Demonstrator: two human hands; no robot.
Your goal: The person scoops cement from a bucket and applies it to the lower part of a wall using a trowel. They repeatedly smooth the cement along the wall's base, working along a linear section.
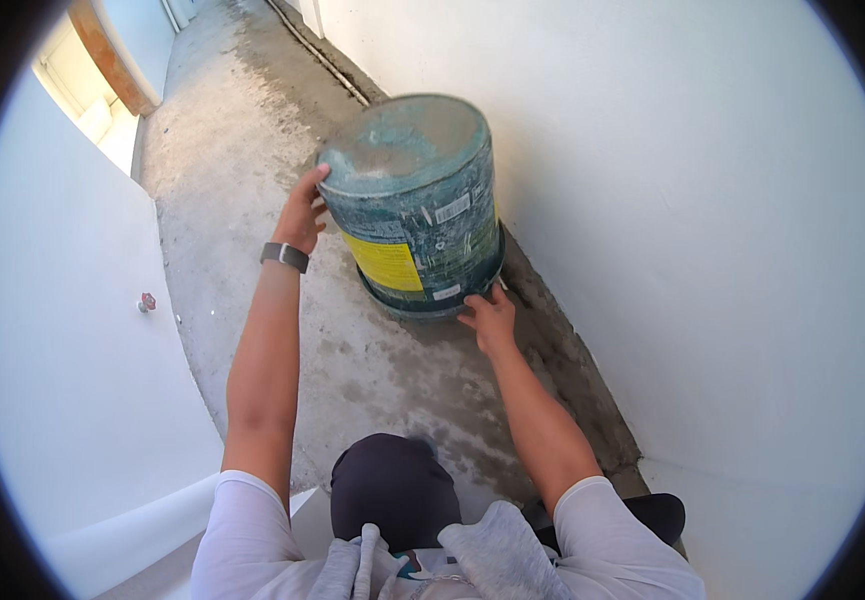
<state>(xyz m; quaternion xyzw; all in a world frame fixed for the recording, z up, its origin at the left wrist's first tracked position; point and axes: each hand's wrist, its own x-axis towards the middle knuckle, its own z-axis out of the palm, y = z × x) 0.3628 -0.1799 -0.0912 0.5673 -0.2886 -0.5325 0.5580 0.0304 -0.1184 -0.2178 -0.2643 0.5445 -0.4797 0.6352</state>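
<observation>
A scuffed dark green bucket (452, 225) with a yellow label is turned bottom up and leans in front of me. Its base, smeared with grey residue, faces up toward me, and its wider rim is lower down. My left hand (302, 212), with a dark watch (285, 257) on the wrist, grips the upper left edge of the base, thumb over the top. At the lower right, my right hand (492, 320) is closed on the rim. Whether the rim touches the floor is hard to tell. The inside of the bucket is hidden.
The concrete floor (222, 150) has damp patches. A white wall (672, 150) runs close on the right, with a pale pipe (320, 55) along its foot farther off. On the left, a red valve handle (146, 301) sticks out of another white wall (62, 330).
</observation>
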